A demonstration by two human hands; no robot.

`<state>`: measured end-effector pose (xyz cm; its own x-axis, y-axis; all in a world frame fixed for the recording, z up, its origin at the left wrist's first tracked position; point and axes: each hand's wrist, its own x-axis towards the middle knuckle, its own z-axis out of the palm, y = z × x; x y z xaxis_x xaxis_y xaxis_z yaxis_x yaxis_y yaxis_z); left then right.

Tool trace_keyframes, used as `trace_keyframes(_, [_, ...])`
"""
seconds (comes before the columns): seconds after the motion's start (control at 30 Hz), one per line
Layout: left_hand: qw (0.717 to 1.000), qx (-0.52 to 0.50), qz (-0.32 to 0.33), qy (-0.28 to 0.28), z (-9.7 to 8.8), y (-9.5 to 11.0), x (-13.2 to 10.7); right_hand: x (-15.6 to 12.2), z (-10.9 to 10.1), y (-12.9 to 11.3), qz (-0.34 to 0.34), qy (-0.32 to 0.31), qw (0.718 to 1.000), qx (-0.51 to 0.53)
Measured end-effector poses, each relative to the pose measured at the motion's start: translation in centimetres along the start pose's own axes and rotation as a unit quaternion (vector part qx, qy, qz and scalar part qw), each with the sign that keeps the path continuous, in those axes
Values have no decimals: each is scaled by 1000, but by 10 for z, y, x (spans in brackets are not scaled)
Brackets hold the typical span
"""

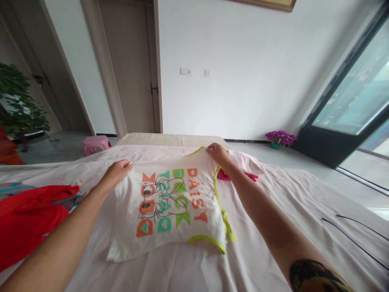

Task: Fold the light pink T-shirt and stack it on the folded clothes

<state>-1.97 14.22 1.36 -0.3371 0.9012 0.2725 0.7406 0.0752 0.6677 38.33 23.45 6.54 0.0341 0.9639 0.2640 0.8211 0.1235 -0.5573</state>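
A white sleeveless top (194, 227) with lime-green trim and a colourful "DAISY DUCK" print lies sideways across the sheet, its far side lifted. My left hand (120, 167) pinches the hem's far corner. At the shoulder end, my right hand (216, 151) is closed on the far edge beside the green trim. A knotted green tie hangs from the neckline near the right end. The near edge of the top rests on the sheet, slightly rumpled.
Red clothing (27, 219) is heaped at the left over blue striped fabric (15, 190). A pink folded garment (246, 163) lies beyond my right forearm. Dark cords (349, 237) cross the right side of the sheet (291, 198). A pink stool (96, 144) stands beyond.
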Motion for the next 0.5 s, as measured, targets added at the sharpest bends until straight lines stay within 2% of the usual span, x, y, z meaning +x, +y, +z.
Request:
trace_keyframes(0.07, [999,45,-14,1,23,0,6,2,26,0,26,-1,998,-51])
trace_keyframes(0.13, [998,69,1,4,45,3,-4,-14,51,-2,-5,-19,998,-65])
trace_keyframes(0.17, [997,76,26,1,56,5,-14,-27,64,-4,-35,-37,996,-74])
trace_keyframes(0.27, [981,94,167,-10,90,6,-57,-77,99,-7,-115,-91,984,-104])
trace_keyframes(0.33, [968,115,220,-22,109,1,-85,-109,117,-1,-163,-108,972,-132])
trace_keyframes(0.4, [960,164,228,-16,120,-9,-105,-133,127,11,-179,-121,964,-155])
trace_keyframes(0.5, [948,242,205,-13,121,-26,-118,-151,129,37,-188,-147,953,-186])
